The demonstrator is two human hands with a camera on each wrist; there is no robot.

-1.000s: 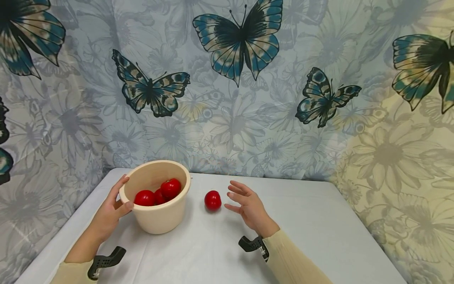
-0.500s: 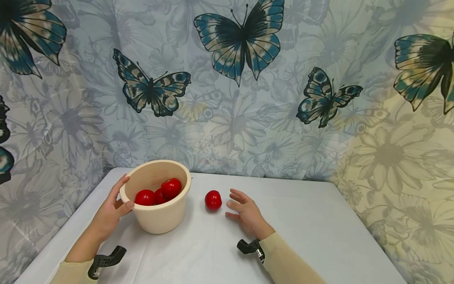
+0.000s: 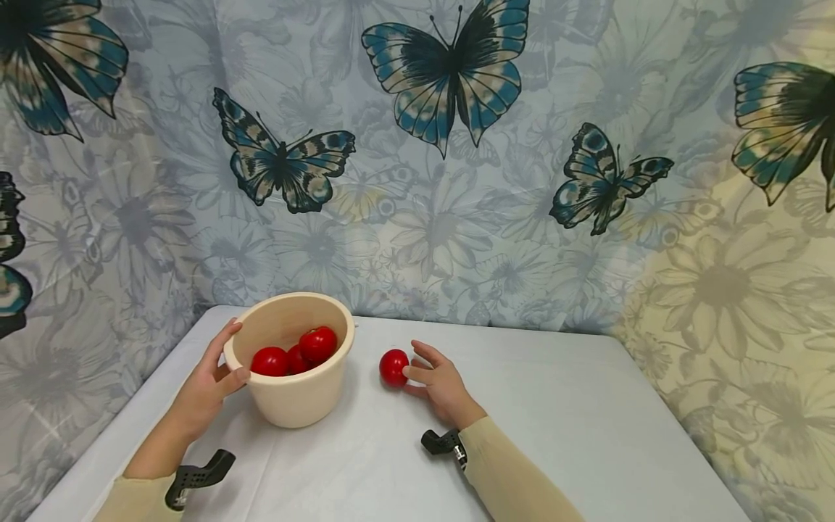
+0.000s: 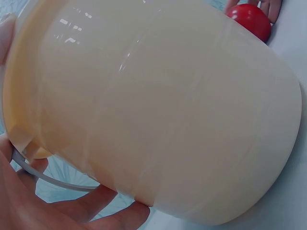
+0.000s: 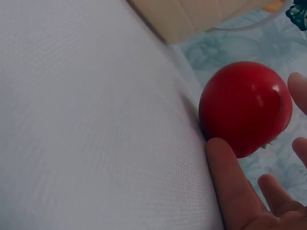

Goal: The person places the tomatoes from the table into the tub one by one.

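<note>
A cream plastic bucket (image 3: 296, 402) stands at the left of the table. My left hand (image 3: 202, 391) grips its rim on the left side, thumb over the edge and fingers along the outer wall. Several red tomatoes (image 3: 318, 345) lie inside; how many lie deeper is hidden. To the right of the bucket, a single tomato (image 3: 393, 368) rests on the table. My right hand (image 3: 446, 391) is at its right side, fingers spread and partly bent. In the right wrist view one fingertip (image 5: 219, 146) touches the tomato low down, while other fingers stand apart from it.
A white cloth covers the table (image 3: 554, 428). Behind and on both sides hangs a fabric backdrop (image 3: 443, 239) printed with butterflies and flowers. A thin grey handle (image 4: 62, 183) hangs by the bucket's rim. Black camera mounts (image 3: 198, 475) sit at the wrists.
My right hand has moved left, up to the lone tomato, and its fingers have lowered around the right side. The left hand and bucket have stayed in place; the head view has shifted slightly.
</note>
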